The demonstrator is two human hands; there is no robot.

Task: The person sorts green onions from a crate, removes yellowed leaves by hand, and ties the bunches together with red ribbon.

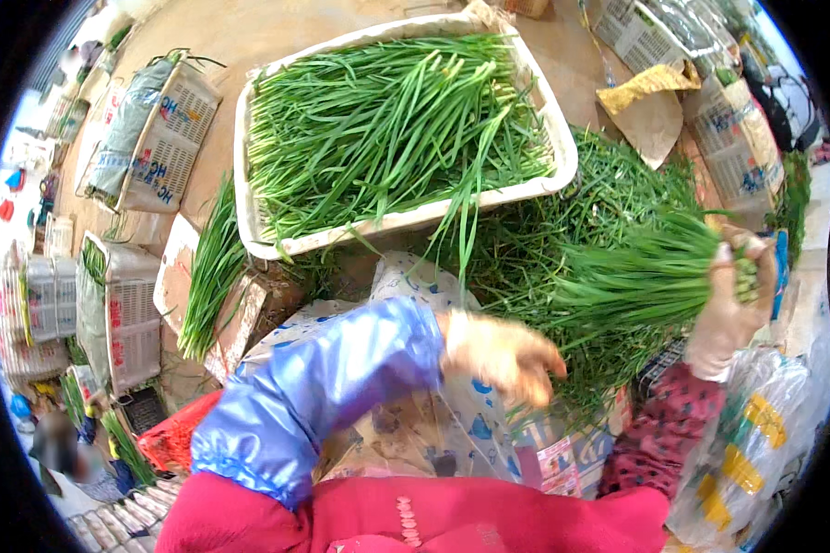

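My right hand [726, 311], in a light glove, grips a bunch of green chives [636, 269] by the pale stem ends. The leaves point left over a heap of loose green leaves and trimmings [615, 173]. My left hand [505, 352], gloved and blurred by motion, is left of that heap with its fingers apart and nothing seen in them. A shiny blue sleeve cover [332, 387] is on that arm. Ahead stands a white plastic crate [401, 222] full of chives [387, 131]; some leaves hang over its near rim.
Another bundle of chives [211, 283] lies on a board at left. Covered white crates [173, 145] stand beyond it, near a red mesh bag [180, 428]. Clear plastic bags with yellow tape [754, 449] are at right. A torn sack [643, 117] lies behind the heap. People are at far left.
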